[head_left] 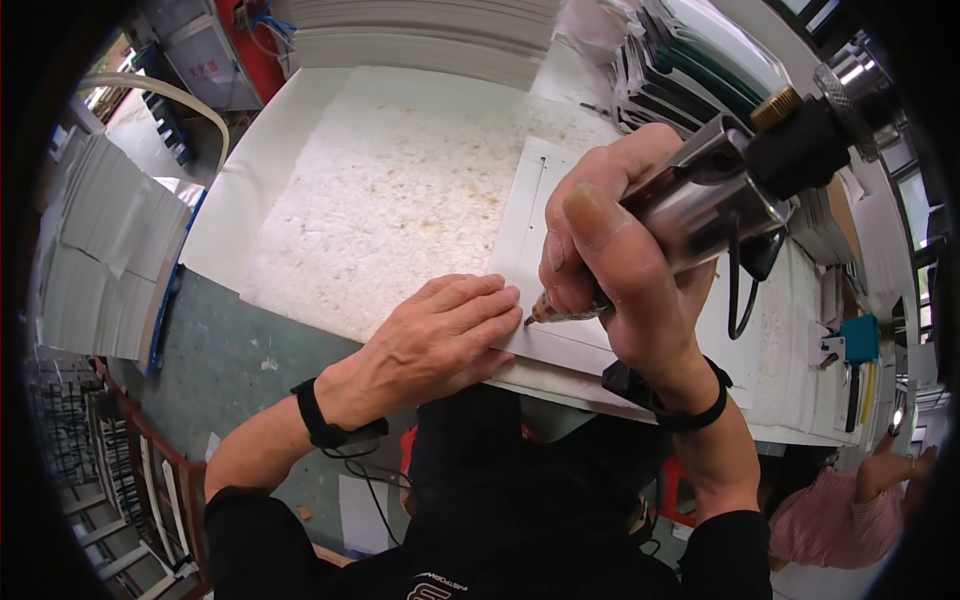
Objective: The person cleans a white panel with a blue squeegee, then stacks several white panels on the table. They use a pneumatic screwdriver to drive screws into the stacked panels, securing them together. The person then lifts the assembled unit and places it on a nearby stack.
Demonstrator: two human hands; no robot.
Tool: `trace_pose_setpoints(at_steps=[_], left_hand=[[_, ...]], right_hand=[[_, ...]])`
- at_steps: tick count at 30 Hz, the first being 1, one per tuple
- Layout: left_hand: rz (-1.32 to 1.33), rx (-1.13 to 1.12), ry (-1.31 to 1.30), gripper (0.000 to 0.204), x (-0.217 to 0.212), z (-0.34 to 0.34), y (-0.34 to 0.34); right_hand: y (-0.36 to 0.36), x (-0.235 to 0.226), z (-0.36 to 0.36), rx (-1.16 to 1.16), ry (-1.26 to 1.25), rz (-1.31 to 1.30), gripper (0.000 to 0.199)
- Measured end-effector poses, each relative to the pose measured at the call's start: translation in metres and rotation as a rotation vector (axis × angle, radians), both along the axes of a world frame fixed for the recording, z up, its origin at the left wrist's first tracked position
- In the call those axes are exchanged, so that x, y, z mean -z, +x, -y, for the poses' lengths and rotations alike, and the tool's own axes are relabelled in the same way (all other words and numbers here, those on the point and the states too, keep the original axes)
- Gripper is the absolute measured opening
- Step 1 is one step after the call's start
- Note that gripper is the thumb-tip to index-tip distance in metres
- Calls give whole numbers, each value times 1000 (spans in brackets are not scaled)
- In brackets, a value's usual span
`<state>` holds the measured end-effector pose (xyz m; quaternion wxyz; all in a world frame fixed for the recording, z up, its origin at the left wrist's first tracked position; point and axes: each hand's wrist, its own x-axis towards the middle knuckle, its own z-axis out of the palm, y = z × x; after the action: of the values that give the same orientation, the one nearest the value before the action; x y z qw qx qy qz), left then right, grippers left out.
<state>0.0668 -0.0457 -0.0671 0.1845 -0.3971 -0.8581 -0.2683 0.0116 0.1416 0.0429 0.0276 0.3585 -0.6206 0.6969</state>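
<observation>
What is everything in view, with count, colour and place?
Tool: 1, silver and black, in right hand
Board: 1, white, on table, under tool tip
Table: 1, whitish, centre
Sheet stack: 1, pale grey, far left
Mixed pile: 1, dark and white, upper right
Device: 1, teal, right
Clutter: count unclear, mixed colours, around edges
Other person: 1, striped top, lower right
Wristbands: 2, black, on wrists
Left hand: 1, bare, at board's left edge
Right hand: 1, bare, around tool
</observation>
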Motion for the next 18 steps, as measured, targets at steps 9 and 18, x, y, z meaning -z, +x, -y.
trace_pose_setpoints(at_steps=[9, 18], left_hand=[[11, 15, -3, 42, -2, 1, 0], [114, 37, -171, 30, -32, -3, -12]], right_hand=[[3, 7, 1, -49, 19, 46, 20], [2, -32, -34, 89, 31, -20, 26]])
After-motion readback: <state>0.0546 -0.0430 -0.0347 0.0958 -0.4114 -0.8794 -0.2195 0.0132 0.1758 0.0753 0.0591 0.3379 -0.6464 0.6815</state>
